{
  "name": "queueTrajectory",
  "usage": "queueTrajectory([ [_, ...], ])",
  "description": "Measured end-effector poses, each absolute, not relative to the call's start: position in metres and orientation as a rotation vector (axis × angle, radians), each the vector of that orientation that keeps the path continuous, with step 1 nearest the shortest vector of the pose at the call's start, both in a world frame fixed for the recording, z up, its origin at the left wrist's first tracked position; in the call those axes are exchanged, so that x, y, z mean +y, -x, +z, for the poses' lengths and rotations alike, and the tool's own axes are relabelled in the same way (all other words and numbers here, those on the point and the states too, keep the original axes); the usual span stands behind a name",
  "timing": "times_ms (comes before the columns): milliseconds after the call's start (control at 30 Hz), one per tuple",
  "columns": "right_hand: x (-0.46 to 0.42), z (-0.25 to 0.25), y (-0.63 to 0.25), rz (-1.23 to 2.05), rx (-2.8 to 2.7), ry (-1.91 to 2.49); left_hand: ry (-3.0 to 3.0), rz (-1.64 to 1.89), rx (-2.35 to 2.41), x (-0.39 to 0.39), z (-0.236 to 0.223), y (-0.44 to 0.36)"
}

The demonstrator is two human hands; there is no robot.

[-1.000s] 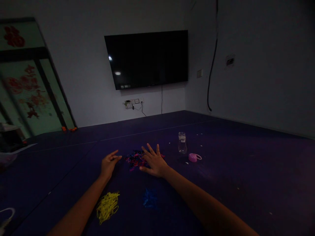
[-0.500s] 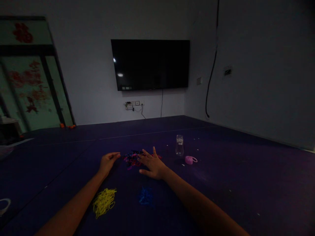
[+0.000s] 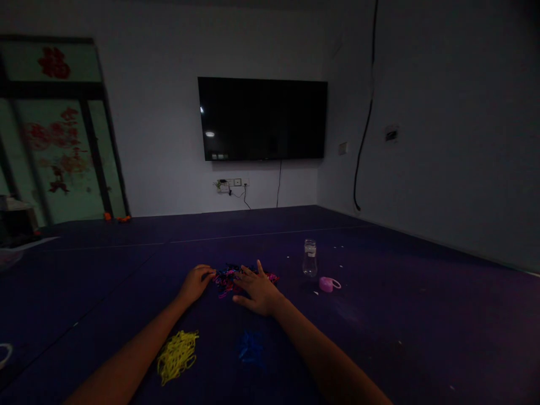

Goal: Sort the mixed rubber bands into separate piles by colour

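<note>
A mixed pile of coloured bands (image 3: 230, 277) lies on the dark purple floor mat (image 3: 422, 315). My left hand (image 3: 194, 283) reaches its curled fingertips into the pile's left edge; whether they pinch a band is hidden in the dim light. My right hand (image 3: 256, 288) rests flat on the pile's right side with fingers spread. Nearer me lie a yellow pile of bands (image 3: 177, 354) and a blue pile of bands (image 3: 250, 347).
A small clear bottle (image 3: 310, 258) stands to the right of the hands, with a pink lid (image 3: 326, 283) lying beside it. A dark television (image 3: 264, 119) hangs on the far wall. A flowered glass door (image 3: 54, 146) is at the left.
My left hand has moved right to touch the mixed pile. My right hand has settled lower on it. The view has tilted slightly.
</note>
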State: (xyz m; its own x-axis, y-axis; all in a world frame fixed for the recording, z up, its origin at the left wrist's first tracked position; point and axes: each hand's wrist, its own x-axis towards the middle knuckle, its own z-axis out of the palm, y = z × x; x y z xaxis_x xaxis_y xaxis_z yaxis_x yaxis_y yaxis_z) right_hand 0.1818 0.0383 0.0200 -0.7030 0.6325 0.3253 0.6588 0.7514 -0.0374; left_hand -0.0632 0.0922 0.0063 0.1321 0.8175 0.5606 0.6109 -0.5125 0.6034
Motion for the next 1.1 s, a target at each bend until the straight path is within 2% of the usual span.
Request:
queueTrajectory([
  [533, 0.035, 0.017, -0.181, -0.15, -2.557, 1.035, -2.315, 1.164, 1.363, 0.105, -0.001, 0.067],
  [1100, 0.041, 0.011, -0.184, -0.12, -2.416, 1.147, -2.023, 1.405, 1.523, 0.107, -0.006, 0.075],
])
